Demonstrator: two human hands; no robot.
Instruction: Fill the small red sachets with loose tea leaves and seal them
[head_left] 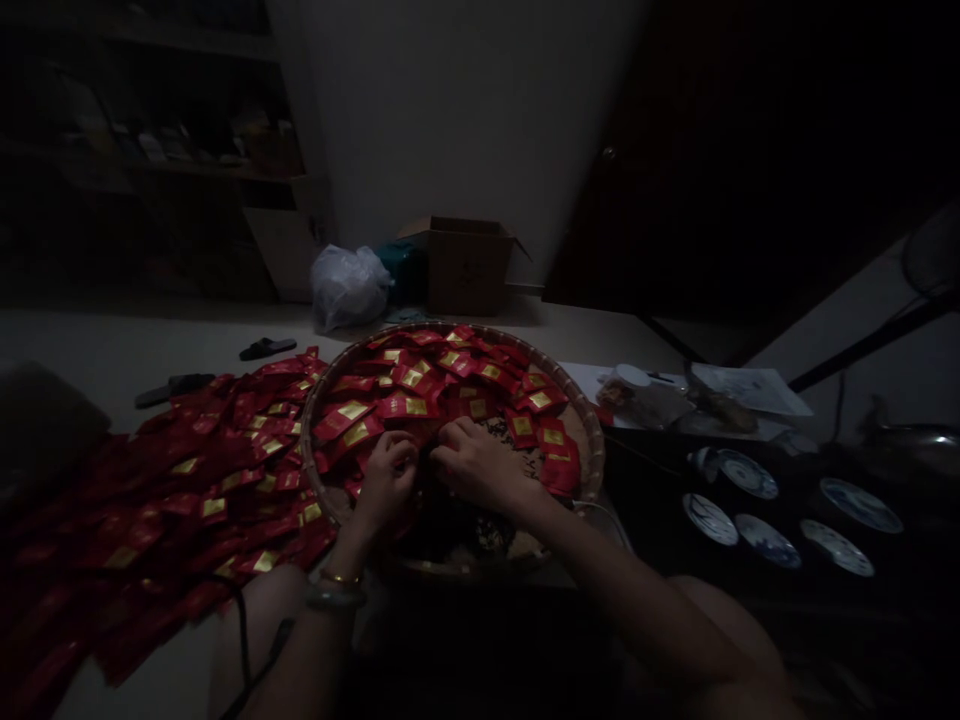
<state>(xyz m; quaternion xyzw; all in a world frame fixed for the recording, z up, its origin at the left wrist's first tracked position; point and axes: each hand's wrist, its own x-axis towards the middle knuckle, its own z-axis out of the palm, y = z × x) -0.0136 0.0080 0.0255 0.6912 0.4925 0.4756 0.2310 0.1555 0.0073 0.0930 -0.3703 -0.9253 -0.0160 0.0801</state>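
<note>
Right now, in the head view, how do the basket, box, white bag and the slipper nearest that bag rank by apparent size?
1. Basket, clearly largest, though also nearest the camera
2. Box
3. White bag
4. Slipper

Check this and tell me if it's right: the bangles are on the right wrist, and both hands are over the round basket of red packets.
No: the head view shows the bangles on the left wrist. The left hand and right hand are over the round basket of red packets.

Shadow hides whether the left hand (388, 476) or right hand (478, 463) holds anything.
</note>
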